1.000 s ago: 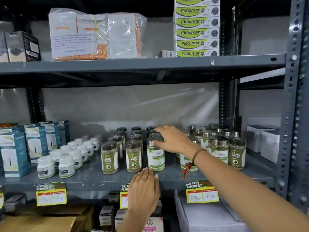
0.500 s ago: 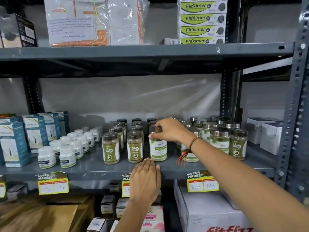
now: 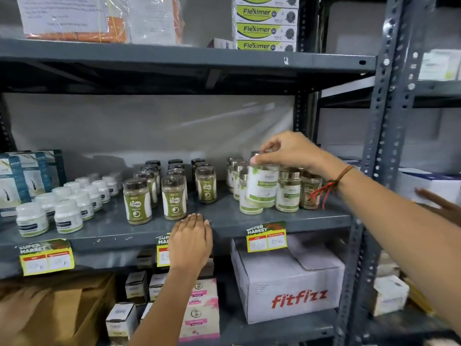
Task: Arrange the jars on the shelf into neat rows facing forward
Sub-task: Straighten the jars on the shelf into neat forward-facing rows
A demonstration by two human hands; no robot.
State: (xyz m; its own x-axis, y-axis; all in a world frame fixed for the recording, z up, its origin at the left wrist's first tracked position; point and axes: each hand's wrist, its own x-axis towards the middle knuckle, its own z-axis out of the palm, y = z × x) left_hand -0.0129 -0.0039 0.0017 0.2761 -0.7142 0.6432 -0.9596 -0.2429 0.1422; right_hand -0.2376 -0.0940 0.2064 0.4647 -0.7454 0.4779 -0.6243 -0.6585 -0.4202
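My right hand (image 3: 287, 152) grips a white-labelled jar (image 3: 262, 187) by its lid, lifted above the grey middle shelf (image 3: 224, 221) in front of the silver-lidded jars (image 3: 288, 191) on the right. Dark-lidded green jars (image 3: 137, 201) stand in three rows at the centre; the third row's front jar (image 3: 206, 184) sits further back than the other two. My left hand (image 3: 190, 239) rests flat on the shelf's front edge, fingers together, holding nothing.
Small white jars (image 3: 67, 216) and teal boxes (image 3: 15, 181) fill the shelf's left. Price tags (image 3: 266, 237) hang on the edge. A fitfizz carton (image 3: 289, 283) and small boxes (image 3: 199, 308) sit below. Steel upright (image 3: 384, 146) at right; another person's hand (image 3: 444, 206) beyond it.
My right hand has lifted the white-labelled jar from the centre front and carried it right, over to the silver-lidded group. The camera has tilted down. My left hand has stayed on the edge.
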